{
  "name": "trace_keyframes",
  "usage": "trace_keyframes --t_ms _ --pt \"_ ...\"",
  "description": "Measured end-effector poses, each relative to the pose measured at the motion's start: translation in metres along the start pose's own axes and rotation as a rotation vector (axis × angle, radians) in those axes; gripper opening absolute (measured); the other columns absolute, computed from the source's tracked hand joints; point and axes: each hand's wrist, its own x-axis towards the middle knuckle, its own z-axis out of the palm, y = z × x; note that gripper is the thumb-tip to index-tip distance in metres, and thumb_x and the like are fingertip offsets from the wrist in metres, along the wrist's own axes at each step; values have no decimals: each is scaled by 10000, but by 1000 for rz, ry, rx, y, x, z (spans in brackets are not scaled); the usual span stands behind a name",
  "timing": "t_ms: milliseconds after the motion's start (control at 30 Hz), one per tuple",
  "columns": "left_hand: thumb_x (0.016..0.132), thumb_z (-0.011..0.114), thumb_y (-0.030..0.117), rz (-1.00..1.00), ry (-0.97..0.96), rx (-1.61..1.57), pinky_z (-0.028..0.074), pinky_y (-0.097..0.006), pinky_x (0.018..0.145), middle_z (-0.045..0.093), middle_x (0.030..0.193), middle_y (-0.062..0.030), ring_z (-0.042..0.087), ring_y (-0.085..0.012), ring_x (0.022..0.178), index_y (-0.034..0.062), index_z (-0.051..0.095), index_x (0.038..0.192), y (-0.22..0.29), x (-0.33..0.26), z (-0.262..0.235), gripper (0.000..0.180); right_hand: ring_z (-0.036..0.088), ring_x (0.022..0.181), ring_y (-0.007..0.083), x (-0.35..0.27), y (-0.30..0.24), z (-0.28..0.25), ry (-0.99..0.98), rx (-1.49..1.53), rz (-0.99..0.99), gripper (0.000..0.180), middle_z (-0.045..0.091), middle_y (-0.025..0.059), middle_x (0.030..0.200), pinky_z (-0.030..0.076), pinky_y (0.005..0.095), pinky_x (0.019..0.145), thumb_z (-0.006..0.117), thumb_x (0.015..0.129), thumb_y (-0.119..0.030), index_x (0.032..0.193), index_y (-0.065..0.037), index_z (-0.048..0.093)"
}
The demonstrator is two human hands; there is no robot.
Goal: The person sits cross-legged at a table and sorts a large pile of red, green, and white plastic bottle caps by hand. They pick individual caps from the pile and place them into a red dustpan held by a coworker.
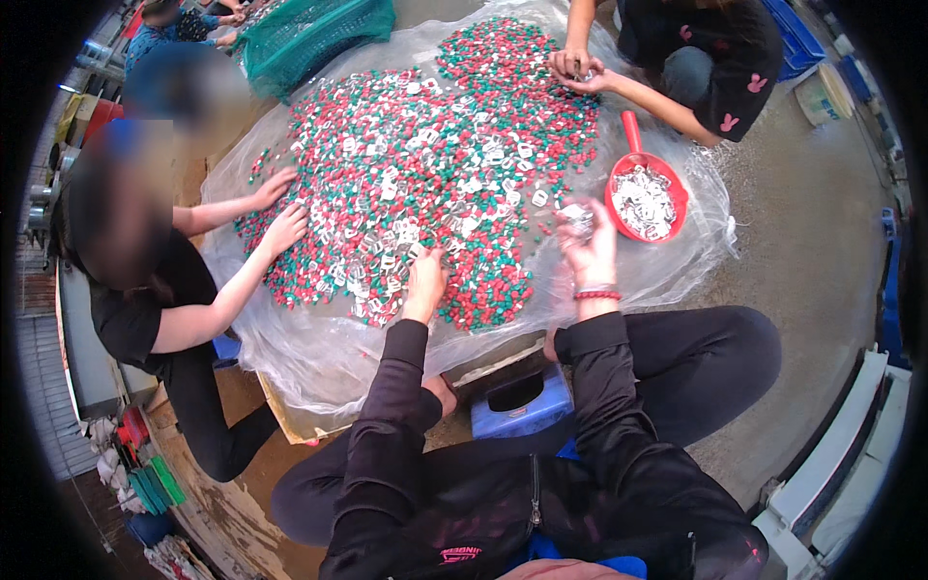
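My left hand (pixel 426 285) reaches into a wide spread of small red, green and white pieces (pixel 483 280), fingers pinched together at its near edge. What lies between those fingertips is too small to make out. Pale, frame-shaped plastic pieces (pixel 382 261) are scattered over the pile beside it. My right hand (pixel 592 253), palm up with curled fingers, holds a small cluster of white plastic pieces (pixel 578 220). Just right of it, a red scoop (pixel 632 132) with a handle holds many similar white pieces (pixel 644 203).
Clear plastic sheeting (pixel 677 271) lies under the pile. One co-worker's hands (pixel 280 217) rest on its left side; another's (pixel 578 72) meet at the far right. A green mesh basket (pixel 314 43) stands at the back. A blue stool (pixel 522 406) sits between my legs.
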Motion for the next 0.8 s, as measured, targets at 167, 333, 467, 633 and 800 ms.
trace_keyframes --t_ms 167,333,467,633,800 --pt "750 642 61 39 -28 29 491 -463 789 576 983 -224 595 -407 926 32 611 1010 -17 -9 42 263 510 1101 309 7 -92 11 192 -306 -588 492 529 142 1194 366 540 895 439 899 -448 1221 -80 489" --pt "740 639 58 -124 14 -230 501 -411 695 627 774 -176 638 -339 778 28 599 1074 -22 7 -2 338 564 1103 340 17 -119 12 351 -629 -541 541 497 167 1310 373 603 970 574 876 -281 1317 -1 433" --pt "829 636 114 -566 -176 -1050 511 -251 628 651 889 -46 647 -120 843 55 564 1205 -22 5 -50 388 560 1077 284 12 -72 -5 529 -1104 -1331 470 518 224 1202 452 443 940 595 797 3 1243 68 460" --pt "872 650 176 -596 -211 -1136 509 -264 750 657 1012 -46 647 -140 897 68 586 1190 -23 3 -69 341 565 1045 235 18 45 -18 21 -1385 -998 424 573 133 1154 455 375 907 500 817 42 1237 -7 534" --pt "873 636 75 -460 50 -1255 530 -263 746 666 936 -74 654 -155 852 36 530 1270 -32 4 -79 413 503 1086 343 50 167 -16 -370 -2002 -606 498 508 194 1118 442 398 908 647 805 -80 1282 -67 506"
